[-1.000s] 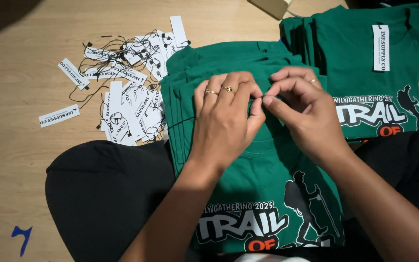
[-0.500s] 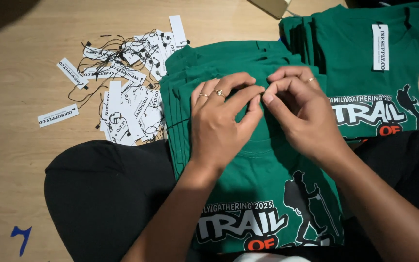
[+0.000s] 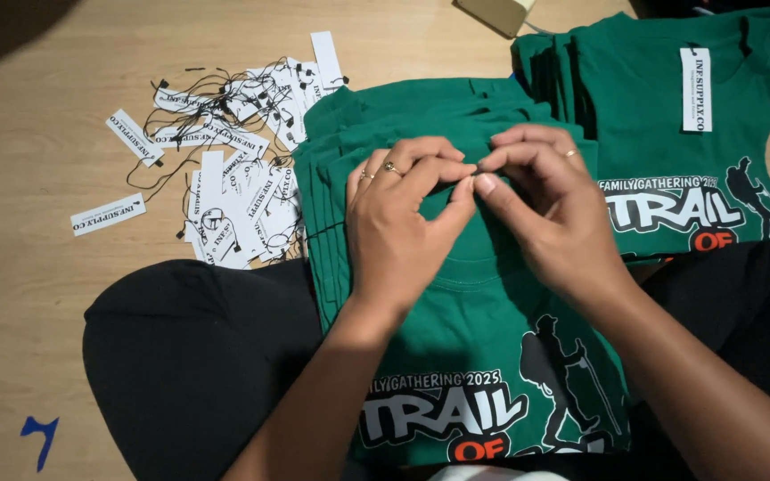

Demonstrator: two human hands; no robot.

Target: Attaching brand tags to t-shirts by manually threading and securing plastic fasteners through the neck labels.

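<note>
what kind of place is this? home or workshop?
Likely a small garment packing or finishing spot, worked seated on a wooden floor. Signs: stacks of identical green printed T-shirts, a second stack with a white tag attached, and a heap of loose white hang tags.

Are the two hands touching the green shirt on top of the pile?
Touching. The head view shows left hand and right hand resting on the green shirt, fingertips pinching near its collar.

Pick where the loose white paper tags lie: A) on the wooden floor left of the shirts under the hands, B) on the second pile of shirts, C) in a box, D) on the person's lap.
A: the white tags lie scattered with their black strings on the wooden floor, left of the green shirts that both hands work on.
</note>
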